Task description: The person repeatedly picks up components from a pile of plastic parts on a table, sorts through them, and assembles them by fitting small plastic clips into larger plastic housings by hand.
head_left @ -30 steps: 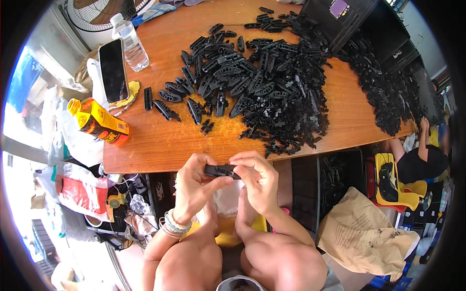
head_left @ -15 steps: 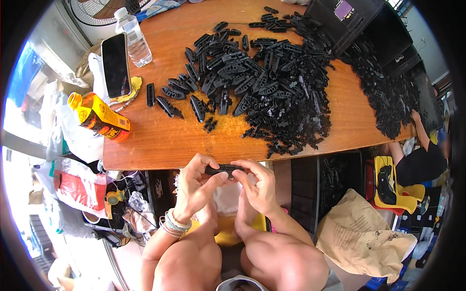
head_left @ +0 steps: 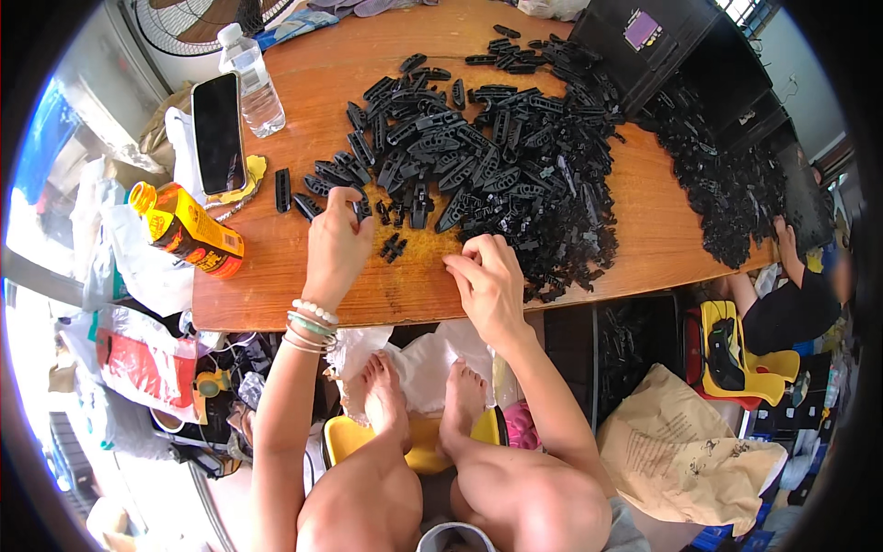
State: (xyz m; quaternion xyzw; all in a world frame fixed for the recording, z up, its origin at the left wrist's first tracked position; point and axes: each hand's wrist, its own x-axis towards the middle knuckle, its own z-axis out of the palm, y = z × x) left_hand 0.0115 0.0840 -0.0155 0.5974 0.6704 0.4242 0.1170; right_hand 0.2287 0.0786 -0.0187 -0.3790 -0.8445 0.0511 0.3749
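My left hand is over the table, left of the heap. Its fingers and thumb curl around a long black plastic part, partly hidden by the fingers. At the heap's near edge, my right hand is closed, fingers bent and thumb drawn in; anything between the fingertips is hidden. The heap has long, slotted black parts at the back and left. Small black clip-like pieces lie beside my right hand. A few small pieces rest between my hands.
On the left stand an orange-labelled bottle, a phone and a clear bottle. Black crates and another heap occupy the right, where another person reaches in. A brown paper bag lies lower right.
Both hands have moved apart and forward over the table, from holding a black part together at its near edge. My left hand reached the loose parts, my right the small pieces.
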